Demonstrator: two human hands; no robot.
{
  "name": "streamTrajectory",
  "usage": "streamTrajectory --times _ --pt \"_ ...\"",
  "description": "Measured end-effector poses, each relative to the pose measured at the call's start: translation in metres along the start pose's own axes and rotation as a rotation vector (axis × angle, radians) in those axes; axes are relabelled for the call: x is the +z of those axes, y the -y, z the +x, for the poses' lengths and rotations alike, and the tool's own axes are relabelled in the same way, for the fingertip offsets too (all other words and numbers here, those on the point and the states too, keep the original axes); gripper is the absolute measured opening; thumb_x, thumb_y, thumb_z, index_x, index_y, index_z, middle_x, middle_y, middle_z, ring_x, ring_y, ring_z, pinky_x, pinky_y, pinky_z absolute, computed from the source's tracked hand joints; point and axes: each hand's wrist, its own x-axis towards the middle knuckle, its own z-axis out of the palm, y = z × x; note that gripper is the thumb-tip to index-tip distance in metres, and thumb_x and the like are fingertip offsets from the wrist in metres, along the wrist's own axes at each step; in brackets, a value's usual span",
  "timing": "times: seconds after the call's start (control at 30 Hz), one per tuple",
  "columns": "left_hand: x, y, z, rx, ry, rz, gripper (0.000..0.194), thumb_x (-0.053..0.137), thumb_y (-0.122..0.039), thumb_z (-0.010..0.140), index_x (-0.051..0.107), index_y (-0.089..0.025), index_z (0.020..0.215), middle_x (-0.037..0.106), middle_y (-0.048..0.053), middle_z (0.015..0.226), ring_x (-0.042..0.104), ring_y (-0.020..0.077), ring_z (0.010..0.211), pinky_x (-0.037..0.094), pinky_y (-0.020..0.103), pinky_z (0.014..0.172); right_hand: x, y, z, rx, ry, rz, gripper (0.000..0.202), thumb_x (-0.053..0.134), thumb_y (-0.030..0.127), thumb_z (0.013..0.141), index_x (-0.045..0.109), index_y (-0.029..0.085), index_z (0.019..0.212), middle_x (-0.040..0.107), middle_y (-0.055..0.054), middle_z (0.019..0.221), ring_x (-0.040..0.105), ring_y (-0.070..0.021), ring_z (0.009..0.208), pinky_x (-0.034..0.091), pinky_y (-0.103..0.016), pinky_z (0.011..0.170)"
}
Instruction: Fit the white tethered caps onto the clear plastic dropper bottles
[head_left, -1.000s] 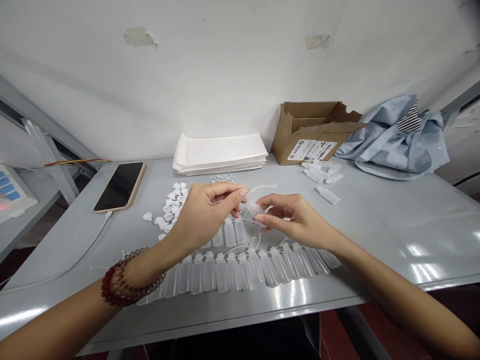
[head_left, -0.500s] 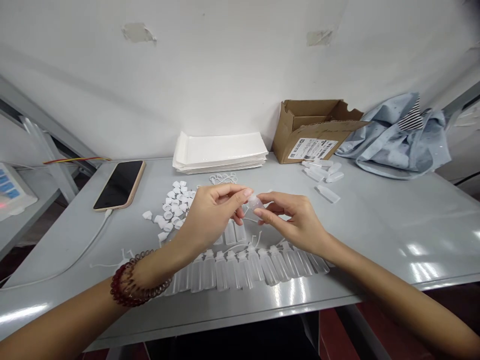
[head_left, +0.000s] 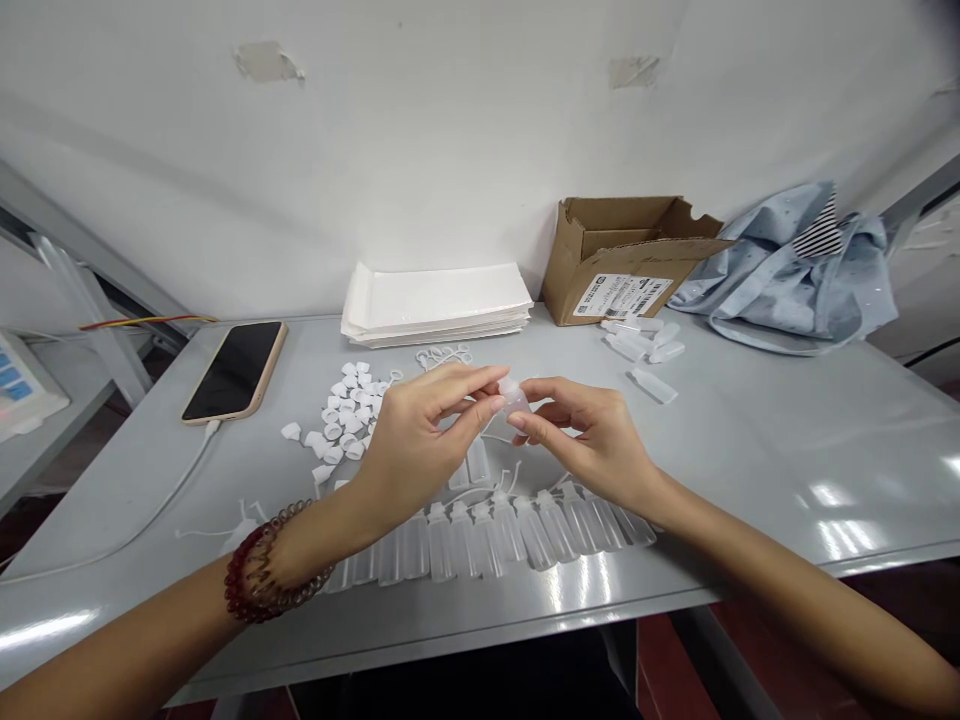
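A small translucent plastic bottle (head_left: 515,402) is held up over the middle of the table, its neck tilted towards the left. Closed around its body are the fingers and thumb of my right hand (head_left: 581,425). My left hand (head_left: 431,425) pinches at the bottle's top with thumb and forefinger. Below both hands lies a row of similar bottles (head_left: 484,540), with thin white straps by some necks. Loose white caps (head_left: 349,410) are heaped just left of my left hand. Several looped white straps (head_left: 442,357) lie behind it.
A phone (head_left: 234,370) on a charging cable lies at the left. White trays (head_left: 439,300) are stacked by the wall, beside an open cardboard box (head_left: 630,265). More loose bottles (head_left: 645,345) lie before the box. A light blue cloth bag (head_left: 795,280) sits at the far right.
My left thumb has slid down and the forefinger has shifted at the bottle's top, so more of the neck shows. My right hand keeps its hold on the bottle.
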Motion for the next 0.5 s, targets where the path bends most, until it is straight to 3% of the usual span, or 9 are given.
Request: streamTrajectory --times 0.13,0.23,0.37,0.5 --pt "0.002 0.004 -0.005 0.279 -0.046 0.218 0.021 0.057 -0.014 0.087 0.065 -0.02 0.106 0.072 0.004 0.098 0.067 0.0147 0.081 0.058 0.03 0.075 0.001 0.002 -0.002 0.075 -0.005 0.033 0.021 0.066 0.034 0.084 0.061 0.017 0.095 0.068 -0.002 0.084 0.069 -0.0143 0.061 0.057 -0.027 0.055" --pt "0.004 0.008 -0.007 0.499 -0.031 0.353 0.03 0.055 -0.01 0.087 0.056 -0.015 0.116 0.069 0.01 0.105 0.066 0.0177 0.093 0.057 0.031 0.08 0.0 0.004 -0.001 0.171 0.022 0.187 0.023 0.068 0.036 0.082 0.061 0.017 0.094 0.067 -0.002 0.088 0.07 -0.014 0.059 0.057 -0.026 0.053" --pt "0.005 0.011 -0.005 0.536 0.041 0.427 0.039 0.062 -0.023 0.086 0.049 -0.009 0.121 0.066 0.015 0.108 0.062 0.0211 0.102 0.055 0.034 0.087 -0.002 0.009 0.002 0.303 -0.005 0.323 0.026 0.073 0.037 0.076 0.062 0.016 0.087 0.066 0.0 0.08 0.066 -0.0109 0.052 0.055 -0.023 0.048" --pt "0.008 0.01 -0.002 0.507 0.057 0.458 0.042 0.063 -0.029 0.086 0.047 -0.01 0.12 0.065 0.013 0.103 0.062 0.0213 0.099 0.056 0.035 0.084 -0.002 0.011 0.002 0.344 -0.037 0.337 0.032 0.076 0.041 0.072 0.063 0.015 0.085 0.066 0.0 0.076 0.063 -0.0102 0.048 0.053 -0.023 0.045"
